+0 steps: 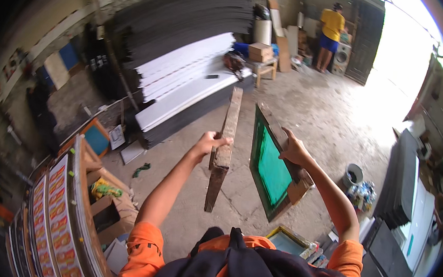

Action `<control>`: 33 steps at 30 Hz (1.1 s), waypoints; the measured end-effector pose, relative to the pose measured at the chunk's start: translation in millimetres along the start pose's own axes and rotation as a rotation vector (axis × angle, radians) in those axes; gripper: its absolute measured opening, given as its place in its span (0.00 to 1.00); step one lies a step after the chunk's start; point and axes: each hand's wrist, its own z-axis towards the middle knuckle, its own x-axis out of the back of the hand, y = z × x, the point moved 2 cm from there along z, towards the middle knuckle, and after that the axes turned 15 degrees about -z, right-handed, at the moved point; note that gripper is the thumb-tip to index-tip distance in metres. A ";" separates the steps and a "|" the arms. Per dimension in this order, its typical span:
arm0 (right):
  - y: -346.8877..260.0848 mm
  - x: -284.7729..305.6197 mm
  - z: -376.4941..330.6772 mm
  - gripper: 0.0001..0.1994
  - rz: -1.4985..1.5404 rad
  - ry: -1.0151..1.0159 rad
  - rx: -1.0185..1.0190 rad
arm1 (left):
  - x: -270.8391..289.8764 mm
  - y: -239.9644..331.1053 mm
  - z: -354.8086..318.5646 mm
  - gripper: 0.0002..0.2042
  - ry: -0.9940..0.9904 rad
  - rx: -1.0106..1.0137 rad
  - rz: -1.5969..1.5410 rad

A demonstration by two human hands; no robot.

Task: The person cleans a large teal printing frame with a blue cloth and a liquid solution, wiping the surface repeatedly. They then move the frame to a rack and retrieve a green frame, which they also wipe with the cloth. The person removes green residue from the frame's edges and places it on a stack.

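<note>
My left hand (209, 145) is closed round a worn wooden frame (231, 119), held upright in front of me and seen almost edge-on, so its face is hidden. Across from it, my right hand (296, 149) grips the top edge of a screen-printing frame (272, 168). Bright green mesh fills that one, and its wooden sides look stained and rough. The two frames are held apart, both above the concrete floor (237, 202).
On the left stands a rack (51, 219) of printed sheets. Ahead lie a stack of white and black boards (184, 78) and a small wooden table (262, 69). A grey bucket (353, 175) and more boards (400, 178) are at right. A person (331, 35) stands by the far door.
</note>
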 end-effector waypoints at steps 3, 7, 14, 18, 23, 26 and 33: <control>27.8 36.7 14.6 0.47 0.011 0.122 -0.062 | -30.8 21.0 70.1 0.17 -0.093 -0.029 -0.064; 76.3 80.1 25.8 0.46 0.023 0.346 -0.154 | -75.9 27.8 169.9 0.20 -0.224 -0.088 -0.040; 182.4 120.6 18.9 0.42 -0.057 0.507 -0.475 | -202.3 16.0 330.9 0.23 -0.565 -0.040 0.057; 232.2 139.6 1.9 0.43 0.037 0.542 -0.662 | -295.7 -3.5 396.4 0.22 -0.773 0.035 0.048; 278.7 152.0 -56.3 0.43 -0.086 0.768 -0.893 | -428.2 -12.2 431.2 0.19 -1.049 0.118 0.028; 304.3 162.3 -87.7 0.43 0.058 0.811 -1.164 | -506.3 -27.4 442.3 0.19 -1.136 0.175 0.023; 393.7 178.2 -172.5 0.41 -0.015 1.075 -1.339 | -675.6 -48.9 432.3 0.20 -1.461 0.255 0.167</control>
